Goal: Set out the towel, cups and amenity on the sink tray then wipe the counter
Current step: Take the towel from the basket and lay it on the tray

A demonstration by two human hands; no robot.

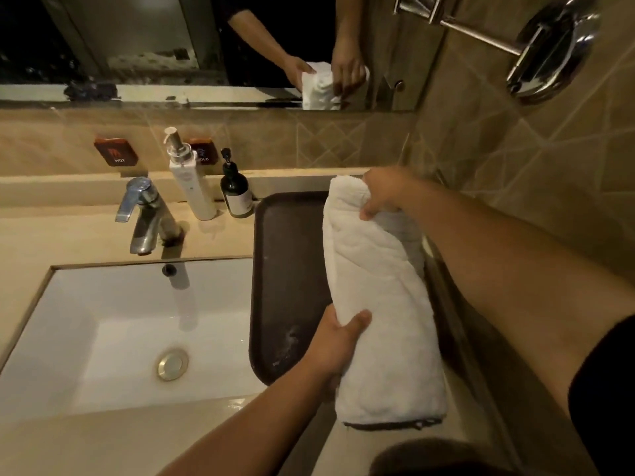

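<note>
Head view: right of centre, the left hand [338,341] and right hand [385,194] both grip a folded white towel [381,304] over the dark tray [288,269].

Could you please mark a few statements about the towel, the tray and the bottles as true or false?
1. Both hands hold the white rolled towel. True: left hand at the near end, right hand at the far end.
2. Cups stand on the dark tray. False: no cups show on it.
3. Water runs from the faucet. False: none shows.
4. The white pump bottle stands left of the dark pump bottle. True.
</note>
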